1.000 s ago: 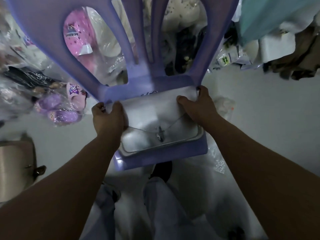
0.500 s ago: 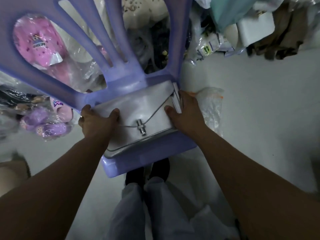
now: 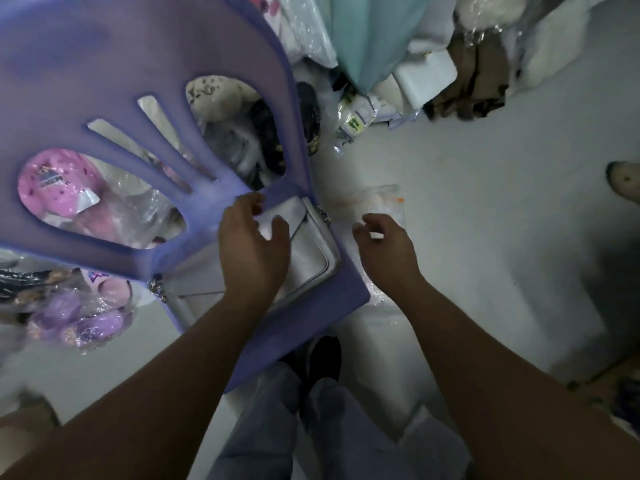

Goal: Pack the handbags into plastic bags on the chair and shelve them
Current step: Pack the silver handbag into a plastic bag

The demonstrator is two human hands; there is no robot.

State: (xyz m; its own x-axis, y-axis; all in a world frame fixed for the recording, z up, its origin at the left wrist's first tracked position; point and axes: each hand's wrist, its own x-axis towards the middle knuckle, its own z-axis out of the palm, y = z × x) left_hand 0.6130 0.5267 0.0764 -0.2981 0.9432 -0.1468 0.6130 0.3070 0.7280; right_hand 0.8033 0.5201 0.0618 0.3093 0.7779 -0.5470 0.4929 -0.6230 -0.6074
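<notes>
On the lilac plastic chair (image 3: 104,64) seat lies the silver leather handbag (image 3: 311,251). The left hand (image 3: 252,251) rests on it, fingers loosely spread. The right hand (image 3: 384,247) hangs beside the chair over a clear plastic bag (image 3: 381,202) on the floor, fingers half-curled; whether they pinch it is unclear.

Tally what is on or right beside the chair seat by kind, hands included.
Silver chain-strap handbag on the seat: 1
Purple plastic chair: 1
Clear plastic bag on the floor: 1
Hands, left hand and right hand: 2
Total: 5
</notes>
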